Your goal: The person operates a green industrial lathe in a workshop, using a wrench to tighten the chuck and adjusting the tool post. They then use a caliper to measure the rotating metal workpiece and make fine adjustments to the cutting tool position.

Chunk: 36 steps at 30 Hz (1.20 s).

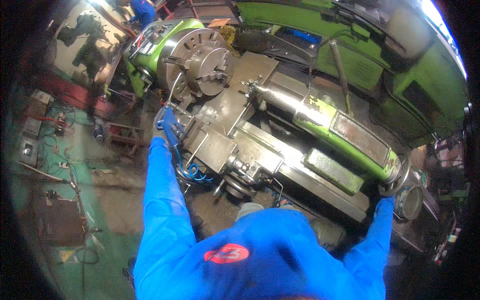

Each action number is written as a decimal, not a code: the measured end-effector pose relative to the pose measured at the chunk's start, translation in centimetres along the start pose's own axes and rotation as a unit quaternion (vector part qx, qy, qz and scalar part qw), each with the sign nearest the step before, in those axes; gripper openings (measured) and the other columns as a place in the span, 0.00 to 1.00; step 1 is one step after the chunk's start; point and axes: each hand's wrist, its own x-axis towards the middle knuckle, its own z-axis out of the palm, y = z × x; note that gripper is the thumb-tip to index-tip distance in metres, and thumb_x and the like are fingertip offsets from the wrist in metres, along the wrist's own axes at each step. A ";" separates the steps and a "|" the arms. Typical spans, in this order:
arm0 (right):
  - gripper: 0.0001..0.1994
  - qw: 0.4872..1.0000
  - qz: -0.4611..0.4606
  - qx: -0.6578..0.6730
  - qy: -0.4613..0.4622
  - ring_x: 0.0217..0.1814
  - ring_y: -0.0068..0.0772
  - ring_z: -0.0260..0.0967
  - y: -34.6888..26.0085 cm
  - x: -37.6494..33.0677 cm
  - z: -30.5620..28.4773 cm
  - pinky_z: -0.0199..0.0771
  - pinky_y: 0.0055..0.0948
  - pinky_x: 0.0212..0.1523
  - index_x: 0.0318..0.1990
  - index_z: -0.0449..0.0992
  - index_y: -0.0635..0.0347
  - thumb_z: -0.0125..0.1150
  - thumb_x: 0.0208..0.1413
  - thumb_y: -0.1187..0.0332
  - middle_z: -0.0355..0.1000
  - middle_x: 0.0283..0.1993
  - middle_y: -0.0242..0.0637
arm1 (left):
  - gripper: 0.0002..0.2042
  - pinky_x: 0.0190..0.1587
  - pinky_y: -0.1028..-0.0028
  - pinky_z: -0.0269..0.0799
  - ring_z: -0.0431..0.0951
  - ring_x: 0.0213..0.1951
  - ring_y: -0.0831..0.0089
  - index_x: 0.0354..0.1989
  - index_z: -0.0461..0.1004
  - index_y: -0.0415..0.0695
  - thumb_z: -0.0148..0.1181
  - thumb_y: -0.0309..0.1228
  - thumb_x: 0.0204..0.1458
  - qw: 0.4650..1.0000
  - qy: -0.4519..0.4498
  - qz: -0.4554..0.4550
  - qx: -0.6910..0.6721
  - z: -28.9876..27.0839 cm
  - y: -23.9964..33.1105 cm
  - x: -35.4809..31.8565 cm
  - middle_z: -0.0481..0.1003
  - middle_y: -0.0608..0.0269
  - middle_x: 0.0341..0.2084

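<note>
A large metal lathe with green castings lies across the view. My left hand [159, 124], in what looks like a grey glove, is closed round a blue air blow gun [170, 122]. Its thin bent nozzle [175, 86] points up beside the lathe chuck [208, 70], apart from the jaws. A coiled blue hose [192, 172] hangs below the gun. At the far right end, my right hand [387, 191] grips the lower rim of the tailstock handwheel [401, 176]; its fingers are mostly hidden. The green tailstock [320, 117] points its bare quill [275, 96] toward the chuck.
Between my arms sit the carriage [215, 145] and its handwheel [237, 187], with levers sticking out toward me. The bed rails [320, 187] run to the lower right. Cables lie on the green floor [112, 240] at left. Another person's blue sleeve [143, 11] shows at top left.
</note>
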 end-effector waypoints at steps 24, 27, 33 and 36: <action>0.21 0.989 -0.104 -0.058 0.087 0.52 0.59 0.78 1.6 -1.4 -4.7 0.78 0.49 0.54 0.57 0.80 0.54 0.62 0.61 0.55 0.79 0.54 0.52 | 0.19 0.49 0.56 0.76 0.83 0.46 0.50 0.45 0.82 0.45 0.57 0.48 0.59 0.997 -0.020 -0.053 0.060 1.1 1.4 3.0 0.82 0.48 0.42; 0.21 0.992 -0.108 -0.050 0.046 0.53 0.59 0.78 -2.9 0.1 -3.1 0.78 0.50 0.54 0.57 0.80 0.55 0.62 0.61 0.55 0.79 0.54 0.52 | 0.19 0.49 0.57 0.76 0.83 0.46 0.50 0.45 0.82 0.46 0.57 0.47 0.59 0.997 -0.021 -0.041 0.057 1.6 2.1 4.2 0.82 0.48 0.42; 0.22 0.996 -0.078 -0.024 -0.035 0.55 0.58 0.78 -8.4 9.3 -8.8 0.77 0.50 0.55 0.57 0.80 0.57 0.62 0.61 0.54 0.79 0.55 0.54 | 0.18 0.48 0.57 0.77 0.83 0.45 0.51 0.45 0.82 0.46 0.58 0.47 0.59 0.996 -0.009 -0.054 0.070 0.4 1.6 3.0 0.82 0.48 0.42; 0.22 0.997 -0.052 -0.014 -0.055 0.56 0.58 0.77 -7.3 10.9 -12.1 0.77 0.50 0.56 0.57 0.80 0.58 0.62 0.61 0.54 0.78 0.55 0.54 | 0.18 0.48 0.57 0.77 0.83 0.45 0.51 0.44 0.82 0.46 0.58 0.47 0.59 0.996 -0.011 -0.049 0.068 0.5 2.3 3.1 0.82 0.48 0.42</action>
